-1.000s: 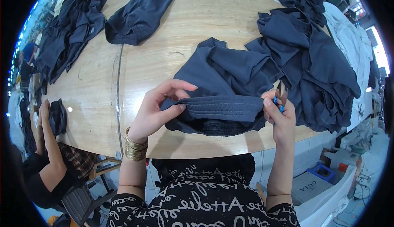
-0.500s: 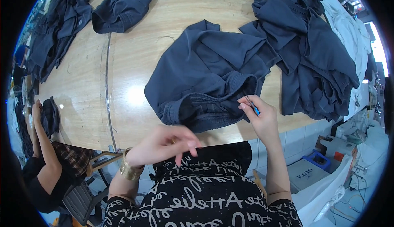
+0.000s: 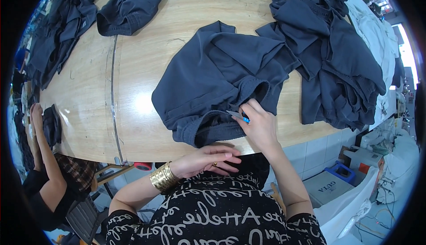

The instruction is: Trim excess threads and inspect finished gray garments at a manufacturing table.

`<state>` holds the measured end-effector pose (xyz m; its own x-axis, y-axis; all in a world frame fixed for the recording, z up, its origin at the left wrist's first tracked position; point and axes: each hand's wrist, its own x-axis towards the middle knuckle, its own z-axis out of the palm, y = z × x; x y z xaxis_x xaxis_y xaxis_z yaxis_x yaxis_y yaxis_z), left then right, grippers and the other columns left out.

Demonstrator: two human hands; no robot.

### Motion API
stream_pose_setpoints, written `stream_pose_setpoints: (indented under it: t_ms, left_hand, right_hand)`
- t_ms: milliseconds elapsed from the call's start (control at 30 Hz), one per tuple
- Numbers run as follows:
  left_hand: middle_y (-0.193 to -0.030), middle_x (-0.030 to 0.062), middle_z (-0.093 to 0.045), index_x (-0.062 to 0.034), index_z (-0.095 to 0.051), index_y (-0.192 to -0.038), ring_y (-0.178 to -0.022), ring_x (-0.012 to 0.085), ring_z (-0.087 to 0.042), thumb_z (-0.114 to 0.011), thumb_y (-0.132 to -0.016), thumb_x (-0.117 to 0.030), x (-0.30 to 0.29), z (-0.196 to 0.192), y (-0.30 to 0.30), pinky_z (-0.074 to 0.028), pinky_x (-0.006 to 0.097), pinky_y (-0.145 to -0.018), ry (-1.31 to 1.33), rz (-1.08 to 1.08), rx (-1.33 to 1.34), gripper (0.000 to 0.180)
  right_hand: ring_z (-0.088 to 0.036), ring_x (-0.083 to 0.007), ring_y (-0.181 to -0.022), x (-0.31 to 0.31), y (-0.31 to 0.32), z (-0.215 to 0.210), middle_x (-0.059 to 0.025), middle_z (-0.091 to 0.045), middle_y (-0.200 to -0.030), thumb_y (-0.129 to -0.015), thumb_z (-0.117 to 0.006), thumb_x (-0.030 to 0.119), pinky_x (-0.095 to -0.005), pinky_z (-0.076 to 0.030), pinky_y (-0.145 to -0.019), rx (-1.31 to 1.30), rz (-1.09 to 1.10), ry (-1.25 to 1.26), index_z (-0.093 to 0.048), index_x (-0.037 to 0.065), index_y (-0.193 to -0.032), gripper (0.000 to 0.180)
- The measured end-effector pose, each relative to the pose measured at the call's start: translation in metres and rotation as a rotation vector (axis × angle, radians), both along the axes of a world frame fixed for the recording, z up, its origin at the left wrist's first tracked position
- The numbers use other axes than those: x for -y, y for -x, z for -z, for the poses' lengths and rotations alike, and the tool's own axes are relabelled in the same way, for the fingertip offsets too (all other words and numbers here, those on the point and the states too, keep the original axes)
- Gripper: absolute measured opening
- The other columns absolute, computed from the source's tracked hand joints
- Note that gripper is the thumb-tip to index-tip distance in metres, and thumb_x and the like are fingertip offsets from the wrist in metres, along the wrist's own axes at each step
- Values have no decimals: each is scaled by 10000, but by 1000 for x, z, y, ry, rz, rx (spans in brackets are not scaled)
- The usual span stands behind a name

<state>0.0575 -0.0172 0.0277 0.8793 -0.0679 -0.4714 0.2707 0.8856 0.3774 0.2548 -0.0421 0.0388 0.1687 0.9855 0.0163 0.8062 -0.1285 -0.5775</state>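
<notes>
While the left hand [image 3: 207, 160] hovers palm inward and empty, fingers loosely extended by the table's near edge, the right hand [image 3: 261, 129] grips blue-handled thread snips [image 3: 245, 119] at the open waistband of dark gray elastic-waist pants [image 3: 208, 76]; whether its fingertips also pinch cloth cannot be told. The pants lie on a wood-grain table [image 3: 137, 63], beside a rumpled pile of dark garments [image 3: 339, 63]. At left, a co-worker [image 3: 51, 185] sits near a slatted chair [image 3: 84, 218]. A second ago both hands held the waistband stretched; now the right hand works nearer its middle.
</notes>
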Motion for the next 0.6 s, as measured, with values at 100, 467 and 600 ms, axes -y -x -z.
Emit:
stream_pose_setpoints:
  t_ms: [100, 467, 600]
  left_hand:
    - [-1315, 152, -466, -40, -334, -1363, -1171, 228, -511, -470, -955, -291, -2, -10, 0, -436, 361, -961, 112, -58, 3, 498]
    - [-1157, 83, -582, -42, -532, -1073, -1129, 167, -518, -533, -922, -238, 0, -9, -9, -413, 356, -986, 231, -866, -276, 247]
    - [-1076, 66, -606, -23, -537, -1077, -1007, 146, -575, -573, -885, -126, -25, 5, -11, -467, 290, -885, -123, -1187, -197, 221]
  right_hand:
    - [-568, -296, -622, -1, -1, 1, -63, -518, -757, -725, -716, 174, -362, -429, -517, 64, -50, -97, -533, 47, -748, 224]
    - [-502, -72, -606, -4, 8, -16, -31, -588, -691, -757, -712, 93, -228, -393, -550, -498, 28, 53, -630, 6, -786, 122]
    - [-484, -46, -604, -13, 21, -32, -12, -600, -684, -775, -691, 80, -219, -383, -545, -579, -43, 97, -632, 9, -786, 92]
